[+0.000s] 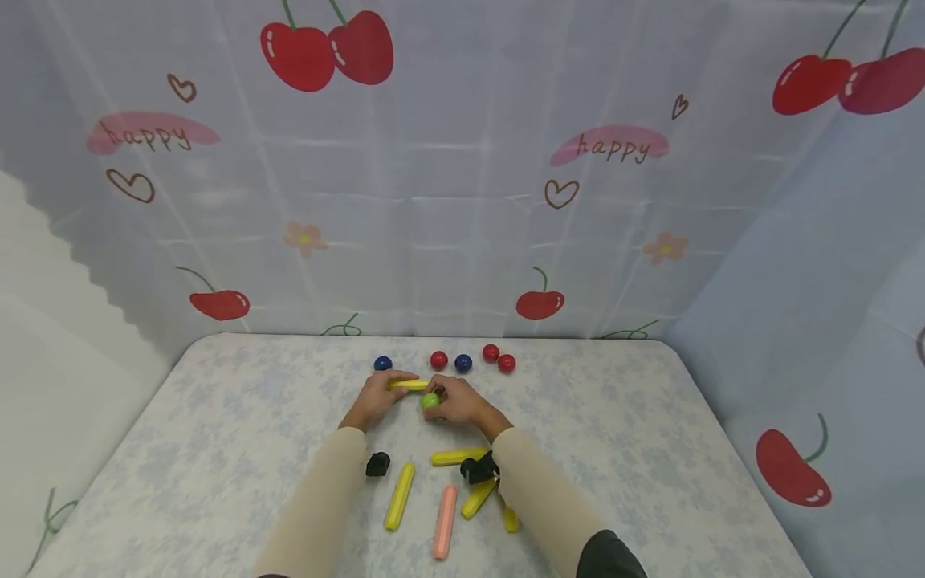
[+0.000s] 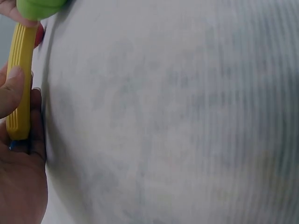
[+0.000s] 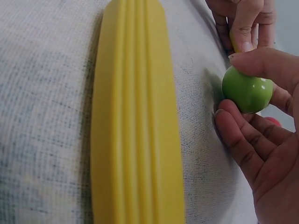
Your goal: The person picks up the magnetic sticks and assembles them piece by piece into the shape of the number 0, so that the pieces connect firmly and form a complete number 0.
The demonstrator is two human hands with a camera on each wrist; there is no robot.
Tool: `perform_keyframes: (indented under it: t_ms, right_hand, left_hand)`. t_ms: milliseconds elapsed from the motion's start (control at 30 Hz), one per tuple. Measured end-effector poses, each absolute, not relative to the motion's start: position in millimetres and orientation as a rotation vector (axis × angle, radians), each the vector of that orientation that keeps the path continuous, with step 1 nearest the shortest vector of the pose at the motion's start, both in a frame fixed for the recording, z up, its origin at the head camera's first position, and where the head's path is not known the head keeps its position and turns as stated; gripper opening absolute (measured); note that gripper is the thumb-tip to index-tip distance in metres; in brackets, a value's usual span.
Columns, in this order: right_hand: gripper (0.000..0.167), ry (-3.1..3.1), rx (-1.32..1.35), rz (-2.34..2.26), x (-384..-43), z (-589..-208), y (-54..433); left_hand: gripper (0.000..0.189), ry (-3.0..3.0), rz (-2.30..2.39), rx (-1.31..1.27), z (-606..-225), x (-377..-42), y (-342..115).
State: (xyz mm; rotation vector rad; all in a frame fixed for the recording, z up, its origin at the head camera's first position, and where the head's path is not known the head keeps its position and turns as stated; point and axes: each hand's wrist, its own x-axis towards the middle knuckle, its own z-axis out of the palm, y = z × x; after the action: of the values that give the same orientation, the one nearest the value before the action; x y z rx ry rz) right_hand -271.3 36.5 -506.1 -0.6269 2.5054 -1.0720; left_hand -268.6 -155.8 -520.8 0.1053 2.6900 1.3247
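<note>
My left hand (image 1: 376, 396) pinches a yellow ridged stick (image 1: 413, 385) near its left end, thumb across the ridges in the left wrist view. A green ball (image 3: 247, 91) sits between the thumb and fingers of my right hand (image 3: 275, 163). The two hands are close together near the back middle of the table. At the stick's right end, the green ball (image 2: 39, 7) overlaps it in the left wrist view, and right-hand fingertips meet the stick there. Part of the stick is hidden behind the fingers in the head view.
Beyond the hands lie a blue ball (image 1: 383, 364), a red ball (image 1: 438, 360), another blue ball (image 1: 463, 364) and two more red balls (image 1: 507, 364). Nearer lie several yellow sticks (image 1: 400, 496) and a pink stick (image 1: 445, 522), some partly under the right forearm. A cherry-print curtain (image 1: 462, 241) hangs behind the table.
</note>
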Motion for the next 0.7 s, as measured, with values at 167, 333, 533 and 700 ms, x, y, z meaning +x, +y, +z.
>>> perform_keyframes:
  t_ms: [167,333,533,700]
  right_hand:
    - [0.025,2.491,-0.635,-1.134,-271.3,-505.6,38.9]
    - [0.025,2.466,-0.582,-1.198,-273.6,-506.6,44.2]
    - [0.025,2.442,-0.497,-1.303,-277.6,-509.9,54.0]
    - [0.025,2.468,-0.435,-1.351,-280.0,-509.3,57.5]
  left_hand:
    - [0.027,2.703,1.347,0.173,-525.7,-270.4,-151.7]
    - [0.027,2.704,1.339,0.19,-526.8,-271.2,-154.1]
    - [0.027,2.683,1.345,0.157,-528.2,-271.9,-155.1]
    - [0.026,2.66,1.359,0.151,-528.5,-271.5,-154.5]
